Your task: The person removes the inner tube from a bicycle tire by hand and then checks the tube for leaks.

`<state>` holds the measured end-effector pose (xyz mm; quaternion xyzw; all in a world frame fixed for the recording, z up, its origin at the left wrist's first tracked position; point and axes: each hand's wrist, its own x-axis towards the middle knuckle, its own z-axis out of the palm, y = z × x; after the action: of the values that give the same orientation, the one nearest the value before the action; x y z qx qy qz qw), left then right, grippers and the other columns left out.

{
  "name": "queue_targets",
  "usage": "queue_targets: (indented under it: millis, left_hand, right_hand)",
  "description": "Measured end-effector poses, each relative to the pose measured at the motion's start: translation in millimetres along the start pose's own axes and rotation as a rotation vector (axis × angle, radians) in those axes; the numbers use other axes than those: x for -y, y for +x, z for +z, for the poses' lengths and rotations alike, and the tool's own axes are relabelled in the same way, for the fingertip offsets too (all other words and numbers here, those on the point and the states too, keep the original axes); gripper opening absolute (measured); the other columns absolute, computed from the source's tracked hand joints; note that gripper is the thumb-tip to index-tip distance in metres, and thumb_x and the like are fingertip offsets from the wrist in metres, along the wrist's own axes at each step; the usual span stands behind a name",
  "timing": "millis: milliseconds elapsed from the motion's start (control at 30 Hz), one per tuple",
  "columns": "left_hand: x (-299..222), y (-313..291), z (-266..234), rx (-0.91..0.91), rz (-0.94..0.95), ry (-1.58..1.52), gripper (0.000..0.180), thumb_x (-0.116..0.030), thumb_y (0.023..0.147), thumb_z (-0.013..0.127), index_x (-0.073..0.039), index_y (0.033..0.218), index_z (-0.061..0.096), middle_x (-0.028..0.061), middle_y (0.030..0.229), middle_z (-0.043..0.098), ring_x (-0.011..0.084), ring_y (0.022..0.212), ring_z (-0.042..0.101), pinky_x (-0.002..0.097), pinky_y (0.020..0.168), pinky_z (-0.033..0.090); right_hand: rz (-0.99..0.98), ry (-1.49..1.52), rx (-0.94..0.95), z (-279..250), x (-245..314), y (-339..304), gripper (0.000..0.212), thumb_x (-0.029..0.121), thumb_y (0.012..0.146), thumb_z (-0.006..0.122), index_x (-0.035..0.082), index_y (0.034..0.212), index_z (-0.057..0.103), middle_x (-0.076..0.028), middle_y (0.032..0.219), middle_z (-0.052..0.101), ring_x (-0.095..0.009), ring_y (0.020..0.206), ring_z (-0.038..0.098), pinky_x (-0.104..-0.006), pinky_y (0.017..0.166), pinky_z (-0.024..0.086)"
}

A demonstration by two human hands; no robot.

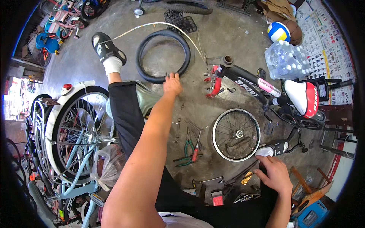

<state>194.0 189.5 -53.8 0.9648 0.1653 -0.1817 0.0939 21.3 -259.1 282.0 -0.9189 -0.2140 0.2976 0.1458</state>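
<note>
My left arm stretches forward, and my left hand (pixel 173 84) has its fingers closed over the near right edge of a small black bicycle tyre (pixel 140 57), which lies on the floor. My right hand (pixel 274 175) rests by my right knee with its fingers apart, holding nothing. Just beyond it is a small spoked wheel rim (pixel 214 133) lying flat without a tyre. Green-handled pliers (pixel 188 146), a red-handled screwdriver (pixel 195 152) and a spanner (pixel 178 130) lie between my legs. A long thin cream strip (pixel 159 23) arches over the tyre from my left shoe.
To the right a black and red child's bike frame (pixel 243 81) stands without its front wheel. A light blue bicycle (pixel 72 159) is close on my left. Bottled water (pixel 285 60), balls (pixel 279 32) and a wooden stool (pixel 313 195) are at the right side.
</note>
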Motion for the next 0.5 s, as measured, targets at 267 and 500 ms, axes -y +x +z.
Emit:
queue_targets:
  millis: [267,500]
  left_hand:
    - [28.9,22.0,26.5,0.039,-0.148,0.195,0.062,-0.029,0.088,0.069,-0.027,0.147,0.05,0.0162,0.146,0.048,0.0378,0.131,0.049,0.0481,0.105,0.043]
    - [25.8,-18.5,32.3,-0.138,-0.11,-0.104,0.026,-0.018,0.09,0.069,-0.019,0.115,0.066,0.0126,0.122,0.06,0.036,0.12,0.057,0.0503,0.101,0.04]
  right_hand:
    - [-0.011,0.016,0.024,6.9,-3.6,24.6,0.046,0.027,0.083,0.08,0.005,0.121,0.064,-0.016,0.093,0.064,-0.038,0.09,0.064,-0.0472,0.077,0.052]
    - [-0.071,-0.05,0.006,9.3,8.4,21.5,0.046,0.03,0.086,0.077,0.006,0.122,0.062,-0.015,0.091,0.064,-0.036,0.085,0.064,-0.0467,0.076,0.052]
